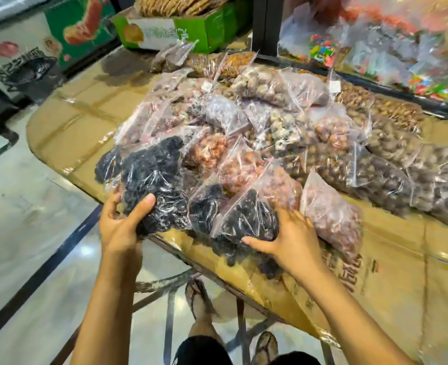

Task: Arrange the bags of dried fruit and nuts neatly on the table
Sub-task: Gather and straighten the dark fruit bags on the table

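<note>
At the table [391, 272] edge, left hand [120, 222] grips 1 dark-fruit bag [154, 180]; right hand [288, 238] presses another [244, 219].

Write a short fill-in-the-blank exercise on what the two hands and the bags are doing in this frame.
1. The left hand grips a clear bag of ____-coloured dried fruit.
2. The right hand rests on another dark bag at the table's ____ edge.
3. The table is covered with flattened ____.

Missing words: black; near; cardboard
</note>
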A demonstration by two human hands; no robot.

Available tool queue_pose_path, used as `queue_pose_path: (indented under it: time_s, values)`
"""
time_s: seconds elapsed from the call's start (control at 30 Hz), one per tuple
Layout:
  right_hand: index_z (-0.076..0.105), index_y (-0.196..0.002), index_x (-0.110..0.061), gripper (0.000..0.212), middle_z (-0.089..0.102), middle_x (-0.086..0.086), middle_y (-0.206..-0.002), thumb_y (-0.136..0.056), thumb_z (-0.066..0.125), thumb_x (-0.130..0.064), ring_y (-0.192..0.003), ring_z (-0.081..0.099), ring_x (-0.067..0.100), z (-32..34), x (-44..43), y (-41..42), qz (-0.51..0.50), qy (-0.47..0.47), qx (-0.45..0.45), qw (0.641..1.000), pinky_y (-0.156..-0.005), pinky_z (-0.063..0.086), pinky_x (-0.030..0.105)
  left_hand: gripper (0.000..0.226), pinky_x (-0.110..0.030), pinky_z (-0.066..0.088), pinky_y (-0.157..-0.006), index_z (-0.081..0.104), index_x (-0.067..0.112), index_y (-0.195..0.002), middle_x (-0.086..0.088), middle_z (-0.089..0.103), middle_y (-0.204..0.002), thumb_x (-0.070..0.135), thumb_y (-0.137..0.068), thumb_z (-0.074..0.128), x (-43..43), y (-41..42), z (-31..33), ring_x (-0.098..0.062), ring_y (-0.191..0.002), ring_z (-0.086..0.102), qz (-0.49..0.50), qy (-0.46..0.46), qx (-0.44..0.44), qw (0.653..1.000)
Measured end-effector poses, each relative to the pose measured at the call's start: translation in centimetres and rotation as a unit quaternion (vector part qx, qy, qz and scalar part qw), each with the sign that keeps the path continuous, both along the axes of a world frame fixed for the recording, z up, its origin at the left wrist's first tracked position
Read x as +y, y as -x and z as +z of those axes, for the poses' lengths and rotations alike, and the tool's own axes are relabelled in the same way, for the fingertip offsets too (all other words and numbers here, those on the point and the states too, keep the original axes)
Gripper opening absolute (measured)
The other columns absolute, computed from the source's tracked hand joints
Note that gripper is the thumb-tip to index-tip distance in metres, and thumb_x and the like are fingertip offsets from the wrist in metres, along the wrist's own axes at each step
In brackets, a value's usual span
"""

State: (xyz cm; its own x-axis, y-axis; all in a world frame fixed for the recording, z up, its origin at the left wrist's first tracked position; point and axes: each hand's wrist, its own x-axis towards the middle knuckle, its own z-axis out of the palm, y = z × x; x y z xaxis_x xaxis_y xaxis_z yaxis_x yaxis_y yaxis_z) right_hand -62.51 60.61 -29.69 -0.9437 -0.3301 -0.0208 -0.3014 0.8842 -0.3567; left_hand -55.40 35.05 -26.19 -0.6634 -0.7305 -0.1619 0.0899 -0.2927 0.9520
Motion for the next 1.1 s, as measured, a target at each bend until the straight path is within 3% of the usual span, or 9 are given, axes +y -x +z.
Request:
queue_pose_path:
  time_s: [0.23, 0.33, 0.47, 0.57, 0.77, 0.93, 0.97, 1.0, 1.1]
  values:
    - [0.044, -0.130, -0.016, 0.099, 0.060, 0.010, -0.119, -0.058, 0.043, -0.083, -0.109, 0.055, 0.029, -0.9, 0.8, -1.5, -0.035, 0.065, -0.156, 0.985, -0.082, 0.048, 0.036, 0.056, -0.029, 0.058, -0.069, 0.058, 0.011, -0.115, 0.000, 0.073, -0.094, 0.013, -0.064, 0.082, -1.0, 0.6, -2.6, -0.013, -0.078, 0.069, -0.075, -0.061, -0.002, 0.995]
    - [0.042, -0.130, -0.016, 0.101, 0.063, 0.011, -0.113, -0.056, 0.043, -0.085, -0.104, 0.058, 0.031, 0.6, 0.1, -1.4, -0.015, -0.014, -0.130, 0.991, -0.081, 0.050, 0.039, 0.086, -0.039, 0.053, -0.089, 0.047, 0.003, -0.128, -0.011, 0.064, -0.114, 0.025, -0.054, 0.084, -1.9, 1.1, -2.5, -0.021, -0.094, 0.065, -0.120, -0.078, -0.008, 0.990]
    - [0.050, -0.110, -0.015, 0.071, 0.062, 0.002, -0.079, -0.072, 0.048, -0.075, -0.072, 0.060, 0.021, 5.1, -3.6, -1.8, -0.036, -0.090, -0.060, 0.994, -0.062, 0.051, 0.037, 0.065, -0.026, 0.054, -0.078, 0.052, 0.016, -0.113, 0.012, 0.073, -0.093, 0.020, -0.056, 0.084, -4.9, 1.4, -1.5, -0.010, -0.089, 0.067, -0.184, -0.025, -0.014, 0.982]
    - [0.051, -0.122, -0.016, 0.074, 0.066, -0.001, -0.086, -0.073, 0.049, -0.072, -0.077, 0.062, 0.014, 8.5, -9.0, -2.0, -0.096, 0.107, -0.100, 0.985, -0.066, 0.051, 0.033, 0.067, -0.033, 0.049, -0.093, 0.060, 0.034, -0.105, 0.001, 0.066, -0.117, 0.032, -0.045, 0.090, -9.0, 1.0, -0.9, -0.018, -0.110, 0.061, -0.225, 0.047, -0.036, 0.973]
    - [0.065, -0.084, -0.031, 0.039, 0.060, -0.023, -0.097, -0.058, 0.062, -0.060, -0.095, 0.054, -0.002, 10.1, -21.1, -1.0, -0.127, 0.476, -0.296, 0.819, -0.085, 0.047, 0.038, 0.066, -0.025, 0.042, -0.089, 0.061, 0.041, -0.098, 0.015, 0.064, -0.118, 0.040, -0.038, 0.089, -16.8, -0.9, 1.9, -0.006, -0.113, 0.057, -0.369, 0.194, -0.088, 0.905]
    - [0.060, -0.105, 0.004, 0.077, 0.061, 0.011, -0.101, -0.053, 0.086, -0.047, -0.093, 0.066, 0.020, 7.6, -25.4, -0.5, -0.117, 0.428, -0.347, 0.826, -0.065, 0.059, 0.038, 0.069, -0.047, 0.045, -0.101, 0.062, 0.037, -0.099, 0.005, 0.067, -0.116, 0.037, -0.037, 0.092, -22.2, -1.6, 2.5, -0.018, -0.112, 0.062, -0.399, 0.206, -0.112, 0.886]
    - [0.060, -0.098, 0.005, 0.080, 0.046, -0.005, -0.104, -0.049, 0.086, -0.053, -0.091, 0.066, 0.026, 7.4, -25.6, -0.3, -0.099, 0.417, -0.371, 0.824, -0.070, 0.059, 0.041, 0.068, -0.047, 0.047, -0.099, 0.062, 0.036, -0.098, 0.002, 0.069, -0.112, 0.032, -0.037, 0.092, -23.0, -1.5, 2.8, -0.018, -0.108, 0.064, -0.419, 0.212, -0.109, 0.876]
    - [0.061, -0.093, 0.006, 0.082, 0.047, 0.038, -0.117, -0.049, 0.084, -0.059, -0.092, 0.067, 0.029, 7.4, -25.8, 0.0, -0.071, 0.395, -0.389, 0.829, -0.080, 0.057, 0.045, 0.066, -0.045, 0.049, -0.097, 0.062, 0.035, -0.097, 0.000, 0.070, -0.109, 0.027, -0.038, 0.092, -23.5, -1.5, 3.1, -0.018, -0.104, 0.066, -0.443, 0.217, -0.104, 0.864]
    - [0.057, -0.081, 0.002, 0.083, 0.066, 0.022, -0.089, -0.051, 0.072, -0.074, -0.084, 0.065, 0.029, 7.9, -27.0, 0.7, 0.020, 0.280, -0.429, 0.858, -0.087, 0.048, 0.044, 0.064, -0.037, 0.048, -0.096, 0.062, 0.032, -0.098, 0.002, 0.070, -0.109, 0.016, -0.045, 0.093, -24.4, -1.1, 3.4, -0.015, -0.106, 0.065, -0.511, 0.232, -0.087, 0.823]
